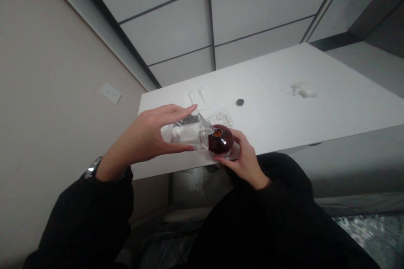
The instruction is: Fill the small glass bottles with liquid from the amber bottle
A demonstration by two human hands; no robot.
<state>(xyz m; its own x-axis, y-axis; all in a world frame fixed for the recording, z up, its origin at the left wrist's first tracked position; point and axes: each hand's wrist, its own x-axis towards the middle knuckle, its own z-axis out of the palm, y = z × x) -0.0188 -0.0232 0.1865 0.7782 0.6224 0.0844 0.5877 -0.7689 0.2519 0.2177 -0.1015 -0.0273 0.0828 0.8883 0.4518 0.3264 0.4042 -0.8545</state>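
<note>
The left hand [148, 136] grips a clear bottle [189, 132] tipped sideways, its neck at the mouth of a dark round jar [221, 139] (near the table [284, 113] edge) that the right hand [244, 159] cups.
</note>
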